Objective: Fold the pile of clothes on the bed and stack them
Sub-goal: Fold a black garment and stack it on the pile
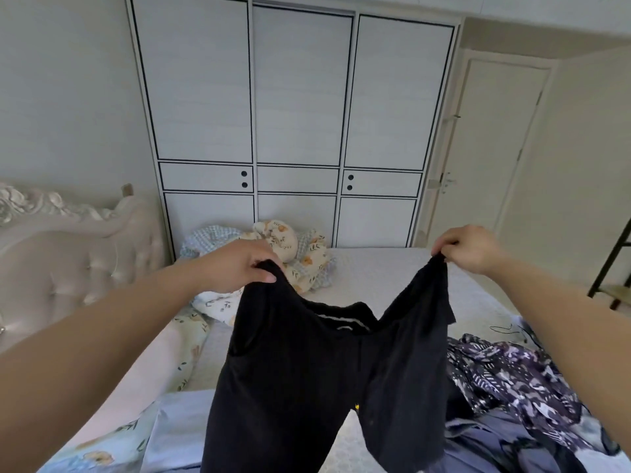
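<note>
A pair of black trousers [324, 377] hangs in the air in front of me, waistband up, legs dangling over the bed [382, 274]. My left hand [239, 268] grips the waistband's left corner. My right hand [469, 249] pinches its right corner. The waistband sags open between them. A pile of clothes [512, 387] lies on the bed at the right, with a dark patterned garment on top and a greyish-blue one beneath it.
A crumpled floral quilt [300, 257] lies at the far side of the bed. A padded headboard [68, 254] stands at the left. A white wardrobe [293, 131] and a door [495, 148] are behind. A dark rack [614, 268] stands at the right edge.
</note>
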